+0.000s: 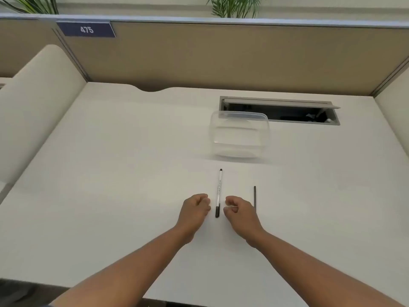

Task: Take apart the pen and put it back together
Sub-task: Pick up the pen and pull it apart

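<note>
A white pen (218, 191) with a black cap at its near end and a black plug at its far end lies lengthwise on the white desk (110, 173). My left hand (194, 210) rests just left of the cap, fingers curled in, holding nothing. On the other side of the cap rests my right hand (238, 212), also curled and empty. Neither hand touches the pen. A thin dark rod (255, 196), like an ink refill, lies parallel to the pen just beyond my right hand.
A clear plastic container (240, 135) stands behind the pen. Further back, an open cable tray (281, 110) is set into the desk. Tan partition walls (221, 56) close off the back and sides.
</note>
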Demonstrator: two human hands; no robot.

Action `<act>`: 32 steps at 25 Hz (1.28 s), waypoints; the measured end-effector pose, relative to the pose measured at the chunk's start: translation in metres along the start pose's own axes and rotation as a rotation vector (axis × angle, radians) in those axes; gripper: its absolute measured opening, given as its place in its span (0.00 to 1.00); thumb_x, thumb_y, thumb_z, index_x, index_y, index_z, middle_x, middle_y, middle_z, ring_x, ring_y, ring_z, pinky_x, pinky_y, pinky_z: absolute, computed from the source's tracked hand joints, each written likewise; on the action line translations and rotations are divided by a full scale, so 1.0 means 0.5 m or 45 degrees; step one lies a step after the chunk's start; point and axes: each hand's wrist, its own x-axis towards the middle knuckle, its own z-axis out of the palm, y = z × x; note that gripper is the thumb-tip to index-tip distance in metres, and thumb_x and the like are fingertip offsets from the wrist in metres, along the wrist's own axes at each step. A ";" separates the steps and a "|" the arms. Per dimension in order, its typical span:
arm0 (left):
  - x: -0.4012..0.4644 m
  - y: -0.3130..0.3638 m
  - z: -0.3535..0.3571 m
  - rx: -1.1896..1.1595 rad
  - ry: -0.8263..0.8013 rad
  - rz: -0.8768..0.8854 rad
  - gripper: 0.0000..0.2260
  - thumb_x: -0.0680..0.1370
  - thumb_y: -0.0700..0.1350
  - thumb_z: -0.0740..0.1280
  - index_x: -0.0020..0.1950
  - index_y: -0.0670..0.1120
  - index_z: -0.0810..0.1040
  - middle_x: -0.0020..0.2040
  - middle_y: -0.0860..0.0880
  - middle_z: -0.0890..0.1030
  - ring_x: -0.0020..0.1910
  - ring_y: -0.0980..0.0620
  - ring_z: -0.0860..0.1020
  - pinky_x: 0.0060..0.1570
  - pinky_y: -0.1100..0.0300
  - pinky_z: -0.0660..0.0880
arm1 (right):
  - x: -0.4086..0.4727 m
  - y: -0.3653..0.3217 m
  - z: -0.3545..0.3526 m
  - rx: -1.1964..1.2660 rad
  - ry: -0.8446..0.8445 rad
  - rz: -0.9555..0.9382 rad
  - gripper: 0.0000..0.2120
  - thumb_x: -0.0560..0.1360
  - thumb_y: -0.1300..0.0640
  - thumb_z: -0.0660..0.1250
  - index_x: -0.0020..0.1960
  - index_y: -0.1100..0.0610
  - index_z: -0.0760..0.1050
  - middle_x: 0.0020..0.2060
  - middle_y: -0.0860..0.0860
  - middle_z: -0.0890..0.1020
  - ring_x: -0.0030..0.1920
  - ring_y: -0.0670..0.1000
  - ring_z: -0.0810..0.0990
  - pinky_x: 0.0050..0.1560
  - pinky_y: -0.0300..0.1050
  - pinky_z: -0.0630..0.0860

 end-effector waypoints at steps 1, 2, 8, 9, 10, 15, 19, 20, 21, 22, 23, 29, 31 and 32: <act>0.003 0.001 0.003 -0.045 -0.007 -0.025 0.05 0.80 0.44 0.66 0.46 0.48 0.80 0.46 0.49 0.83 0.45 0.52 0.81 0.55 0.55 0.79 | 0.004 -0.003 0.002 0.012 -0.019 -0.001 0.15 0.79 0.58 0.64 0.64 0.53 0.77 0.48 0.44 0.81 0.46 0.38 0.79 0.38 0.33 0.71; 0.004 0.005 0.008 -0.061 -0.026 -0.069 0.05 0.81 0.42 0.64 0.49 0.48 0.80 0.48 0.48 0.84 0.47 0.52 0.83 0.55 0.56 0.80 | 0.007 -0.007 0.003 0.033 -0.030 0.013 0.13 0.78 0.58 0.65 0.62 0.53 0.78 0.49 0.44 0.81 0.45 0.39 0.78 0.38 0.32 0.71; -0.011 0.010 0.024 -0.110 -0.131 -0.184 0.09 0.82 0.36 0.60 0.55 0.46 0.77 0.53 0.45 0.84 0.49 0.51 0.83 0.51 0.61 0.81 | 0.009 -0.009 0.008 0.157 -0.010 0.110 0.11 0.75 0.59 0.69 0.57 0.53 0.78 0.49 0.48 0.85 0.46 0.44 0.83 0.41 0.37 0.74; -0.013 0.010 0.022 -0.113 -0.153 -0.202 0.08 0.82 0.36 0.60 0.56 0.45 0.77 0.52 0.44 0.84 0.48 0.50 0.82 0.52 0.59 0.81 | 0.007 -0.008 0.008 0.145 -0.029 0.114 0.12 0.74 0.59 0.70 0.58 0.53 0.78 0.47 0.49 0.85 0.42 0.43 0.82 0.40 0.37 0.74; -0.015 0.010 0.020 -0.125 -0.184 -0.217 0.08 0.82 0.37 0.61 0.57 0.44 0.77 0.50 0.42 0.84 0.47 0.49 0.82 0.53 0.57 0.81 | 0.006 -0.007 0.008 0.122 -0.051 0.110 0.13 0.74 0.58 0.70 0.58 0.52 0.77 0.46 0.49 0.85 0.38 0.41 0.82 0.39 0.37 0.74; -0.023 0.006 0.011 -0.161 -0.299 -0.211 0.09 0.81 0.36 0.64 0.60 0.42 0.77 0.40 0.51 0.86 0.40 0.53 0.84 0.48 0.58 0.82 | -0.002 -0.002 0.011 0.053 -0.175 0.067 0.10 0.74 0.60 0.71 0.55 0.54 0.79 0.37 0.48 0.77 0.26 0.41 0.74 0.29 0.36 0.72; -0.031 0.020 0.006 -0.014 -0.237 -0.070 0.07 0.82 0.43 0.67 0.58 0.47 0.81 0.44 0.51 0.84 0.43 0.52 0.84 0.48 0.59 0.82 | -0.019 -0.013 -0.004 0.022 -0.157 0.004 0.07 0.73 0.60 0.71 0.50 0.53 0.79 0.38 0.47 0.77 0.25 0.41 0.74 0.27 0.35 0.70; -0.033 0.028 0.004 0.009 -0.192 -0.010 0.07 0.81 0.45 0.67 0.58 0.48 0.81 0.44 0.51 0.83 0.43 0.53 0.84 0.47 0.59 0.82 | -0.024 -0.018 -0.008 -0.001 -0.166 -0.017 0.06 0.72 0.61 0.70 0.49 0.53 0.79 0.38 0.47 0.77 0.26 0.42 0.75 0.28 0.36 0.70; -0.033 0.038 0.001 0.004 -0.153 0.045 0.08 0.81 0.46 0.68 0.60 0.49 0.80 0.44 0.51 0.83 0.43 0.53 0.84 0.47 0.59 0.81 | -0.029 -0.023 -0.013 -0.020 -0.174 -0.041 0.06 0.72 0.62 0.69 0.48 0.53 0.79 0.39 0.48 0.79 0.28 0.44 0.76 0.29 0.37 0.71; -0.032 0.050 -0.001 -0.023 -0.129 0.090 0.09 0.81 0.47 0.68 0.60 0.50 0.79 0.45 0.50 0.83 0.43 0.53 0.84 0.47 0.59 0.81 | -0.033 -0.028 -0.016 -0.050 -0.178 -0.064 0.07 0.71 0.62 0.68 0.47 0.53 0.79 0.41 0.49 0.80 0.30 0.45 0.78 0.30 0.39 0.73; -0.030 0.061 -0.004 -0.053 -0.117 0.124 0.08 0.81 0.47 0.68 0.60 0.50 0.79 0.45 0.49 0.83 0.43 0.53 0.84 0.46 0.60 0.81 | -0.037 -0.034 -0.019 -0.088 -0.181 -0.087 0.07 0.71 0.62 0.67 0.47 0.52 0.79 0.42 0.49 0.81 0.32 0.46 0.78 0.32 0.40 0.74; -0.037 0.087 -0.007 -0.136 -0.145 0.164 0.09 0.81 0.46 0.69 0.52 0.41 0.80 0.44 0.45 0.84 0.42 0.51 0.83 0.47 0.58 0.81 | -0.051 -0.050 -0.029 -0.202 -0.157 -0.217 0.02 0.73 0.55 0.66 0.45 0.51 0.76 0.40 0.44 0.80 0.32 0.42 0.75 0.34 0.40 0.73; -0.038 0.089 -0.008 -0.159 -0.207 0.172 0.07 0.81 0.43 0.69 0.51 0.39 0.79 0.42 0.45 0.84 0.43 0.49 0.84 0.52 0.53 0.82 | -0.052 -0.052 -0.036 -0.131 -0.143 -0.230 0.07 0.77 0.47 0.67 0.46 0.50 0.77 0.40 0.44 0.80 0.32 0.40 0.75 0.34 0.39 0.73; -0.038 0.091 -0.010 -0.160 -0.239 0.185 0.05 0.81 0.41 0.69 0.52 0.39 0.79 0.41 0.44 0.84 0.44 0.48 0.84 0.53 0.51 0.82 | -0.052 -0.053 -0.039 -0.097 -0.151 -0.227 0.09 0.78 0.44 0.66 0.47 0.49 0.78 0.40 0.44 0.81 0.34 0.41 0.77 0.35 0.39 0.74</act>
